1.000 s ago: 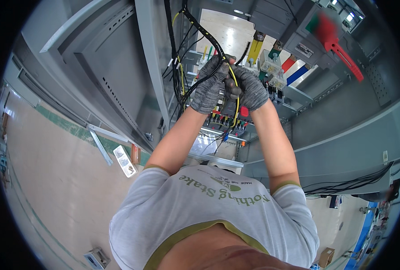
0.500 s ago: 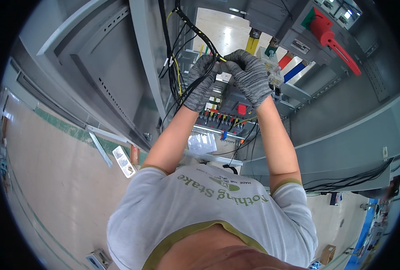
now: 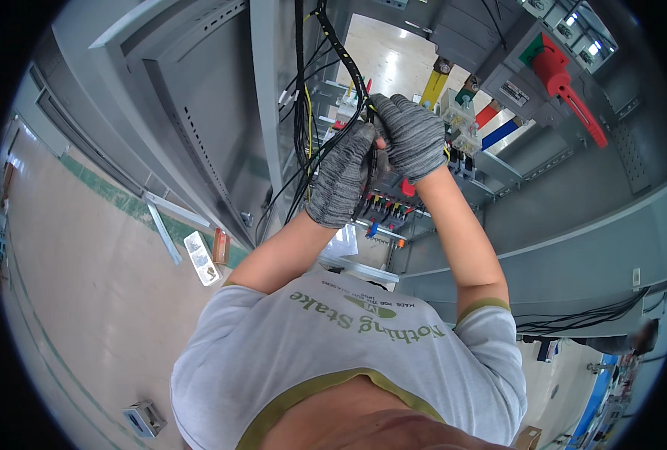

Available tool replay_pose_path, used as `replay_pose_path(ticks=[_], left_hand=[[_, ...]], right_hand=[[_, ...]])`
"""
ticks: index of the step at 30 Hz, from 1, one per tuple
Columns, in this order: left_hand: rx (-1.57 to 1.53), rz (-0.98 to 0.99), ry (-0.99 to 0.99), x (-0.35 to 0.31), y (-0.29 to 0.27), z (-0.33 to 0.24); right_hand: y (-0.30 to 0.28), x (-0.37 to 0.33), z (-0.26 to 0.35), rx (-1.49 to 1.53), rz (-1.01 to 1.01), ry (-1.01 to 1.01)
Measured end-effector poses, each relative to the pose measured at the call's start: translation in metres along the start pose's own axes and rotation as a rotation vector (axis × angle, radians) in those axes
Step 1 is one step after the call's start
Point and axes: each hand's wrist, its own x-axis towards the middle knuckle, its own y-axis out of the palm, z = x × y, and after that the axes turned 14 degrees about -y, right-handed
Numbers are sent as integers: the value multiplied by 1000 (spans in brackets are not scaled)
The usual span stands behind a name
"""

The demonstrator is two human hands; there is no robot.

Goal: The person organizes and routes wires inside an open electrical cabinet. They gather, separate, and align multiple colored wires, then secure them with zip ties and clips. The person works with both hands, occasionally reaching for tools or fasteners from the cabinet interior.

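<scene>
A black wire bundle (image 3: 346,58) wrapped with a spiral band and yellow specks comes down from the top of the grey cabinet and reaches both hands. My right hand (image 3: 412,139), in a grey knitted glove, pinches the bundle at its lower end. Just below and to the left, my left hand (image 3: 342,176), in a matching glove, is closed around dark strands that look like black wires; its fingertips are partly hidden. A small reddish spot shows between the hands, too small to make out. Loose black wires (image 3: 303,169) fan out to the left of the left hand.
A red rotary handle (image 3: 562,79) sits at the upper right, beside yellow, red and blue busbars (image 3: 500,133). Below the hands is a terminal row (image 3: 386,206). The open cabinet door (image 3: 191,112) stands left. A white parts tray (image 3: 202,259) lies on the floor.
My left hand has moved down along the wires, below the right hand. The right hand has turned and stays at the bundle. The whole view has shifted slightly.
</scene>
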Motion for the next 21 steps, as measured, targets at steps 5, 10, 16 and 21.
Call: replay_pose_path(ticks=[5, 10, 16, 21], left_hand=[[-77, 4, 94, 11, -16, 22], [-142, -2, 203, 35, -7, 37], [-153, -15, 248, 58, -4, 32], [-54, -38, 227, 67, -1, 20]], right_hand=[[-7, 6, 4, 15, -22, 50], [10, 4, 5, 258, -169, 235], [-10, 12, -5, 1149, -285, 749], [10, 2, -10, 1605, -403, 1041]])
